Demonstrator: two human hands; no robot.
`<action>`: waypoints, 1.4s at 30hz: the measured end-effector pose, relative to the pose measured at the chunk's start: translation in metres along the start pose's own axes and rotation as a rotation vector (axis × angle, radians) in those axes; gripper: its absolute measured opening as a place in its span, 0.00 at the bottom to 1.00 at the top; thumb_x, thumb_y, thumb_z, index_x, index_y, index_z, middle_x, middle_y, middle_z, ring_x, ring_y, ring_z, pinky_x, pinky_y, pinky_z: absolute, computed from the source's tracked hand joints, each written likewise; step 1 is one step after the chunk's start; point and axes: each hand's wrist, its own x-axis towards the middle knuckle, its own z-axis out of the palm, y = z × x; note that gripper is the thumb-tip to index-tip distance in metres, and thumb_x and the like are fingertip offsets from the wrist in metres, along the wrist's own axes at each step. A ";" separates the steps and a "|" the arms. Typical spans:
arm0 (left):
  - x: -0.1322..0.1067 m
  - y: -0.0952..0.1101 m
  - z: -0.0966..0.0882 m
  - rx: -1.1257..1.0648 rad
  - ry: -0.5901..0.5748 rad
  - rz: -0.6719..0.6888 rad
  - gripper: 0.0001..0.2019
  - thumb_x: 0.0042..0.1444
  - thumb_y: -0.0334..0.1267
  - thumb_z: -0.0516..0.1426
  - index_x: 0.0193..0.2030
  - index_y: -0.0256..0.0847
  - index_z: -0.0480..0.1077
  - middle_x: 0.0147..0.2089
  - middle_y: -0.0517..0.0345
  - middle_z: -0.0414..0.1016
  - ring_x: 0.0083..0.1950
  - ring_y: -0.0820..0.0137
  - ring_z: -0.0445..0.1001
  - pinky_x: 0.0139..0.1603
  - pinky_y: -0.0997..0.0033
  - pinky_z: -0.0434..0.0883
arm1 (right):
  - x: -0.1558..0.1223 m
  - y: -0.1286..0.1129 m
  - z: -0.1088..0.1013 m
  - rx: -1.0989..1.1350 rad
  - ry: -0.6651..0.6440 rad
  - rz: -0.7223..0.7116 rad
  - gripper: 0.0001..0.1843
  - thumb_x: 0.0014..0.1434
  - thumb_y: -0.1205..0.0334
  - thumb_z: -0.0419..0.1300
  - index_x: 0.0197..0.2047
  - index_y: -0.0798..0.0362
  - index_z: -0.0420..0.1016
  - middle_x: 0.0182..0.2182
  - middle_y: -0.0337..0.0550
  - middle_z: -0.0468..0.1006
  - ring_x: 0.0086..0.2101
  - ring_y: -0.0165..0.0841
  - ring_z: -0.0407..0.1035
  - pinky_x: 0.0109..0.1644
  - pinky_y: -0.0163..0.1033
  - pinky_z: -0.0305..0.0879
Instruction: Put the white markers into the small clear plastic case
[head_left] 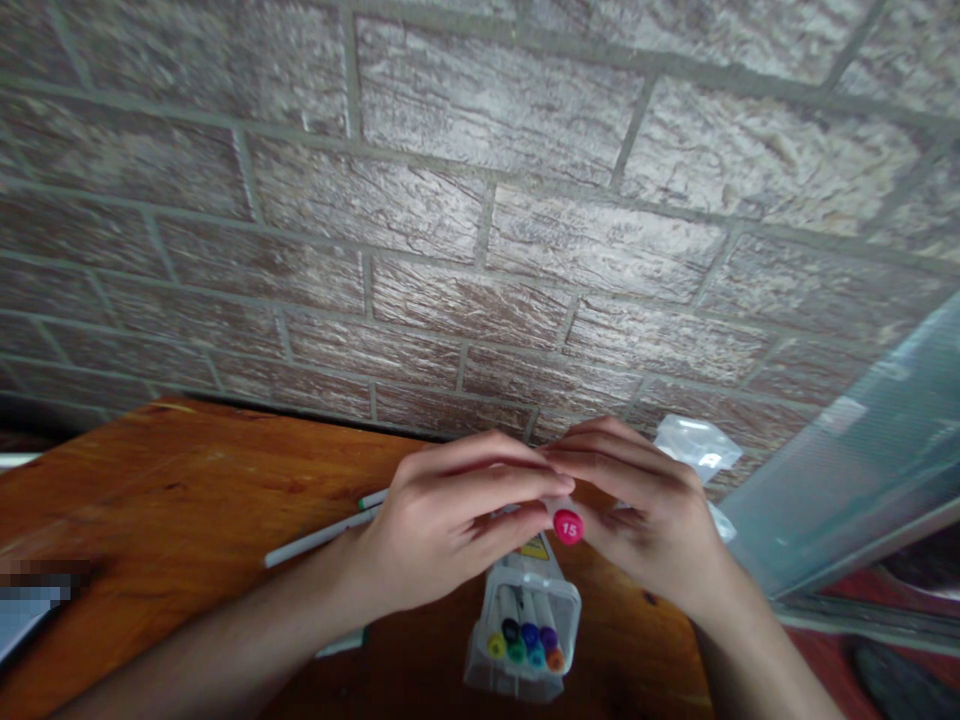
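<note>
Marker (568,526), pink-capped, held above marker case (525,620) on desk (187,480), fingers of left hand (450,520) and right hand (652,510) clamped on it. Likely light, stiff, smooth: best gripped mid-barrel.

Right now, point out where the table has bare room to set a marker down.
The table is barest at its left, between the brick wall and the white pen. A smaller strip lies on the near side of the pen. Crowded: centre, where left hand and right hand hold the pink marker over the marker case, plastic bag behind.
</note>
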 end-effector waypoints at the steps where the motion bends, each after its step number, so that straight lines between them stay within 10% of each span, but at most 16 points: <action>1: 0.000 0.000 0.000 0.002 0.001 0.002 0.10 0.61 0.25 0.67 0.49 0.34 0.82 0.46 0.46 0.86 0.45 0.70 0.86 0.49 0.75 0.83 | 0.000 0.000 0.000 -0.001 -0.001 -0.001 0.12 0.64 0.70 0.71 0.51 0.55 0.81 0.41 0.48 0.85 0.42 0.38 0.77 0.47 0.45 0.75; 42: 0.000 -0.001 0.001 -0.004 -0.004 0.015 0.09 0.60 0.23 0.67 0.48 0.28 0.82 0.46 0.44 0.86 0.46 0.71 0.85 0.51 0.78 0.81 | 0.000 0.000 0.000 0.006 -0.008 -0.006 0.10 0.65 0.69 0.69 0.50 0.56 0.81 0.40 0.48 0.85 0.41 0.37 0.77 0.46 0.43 0.74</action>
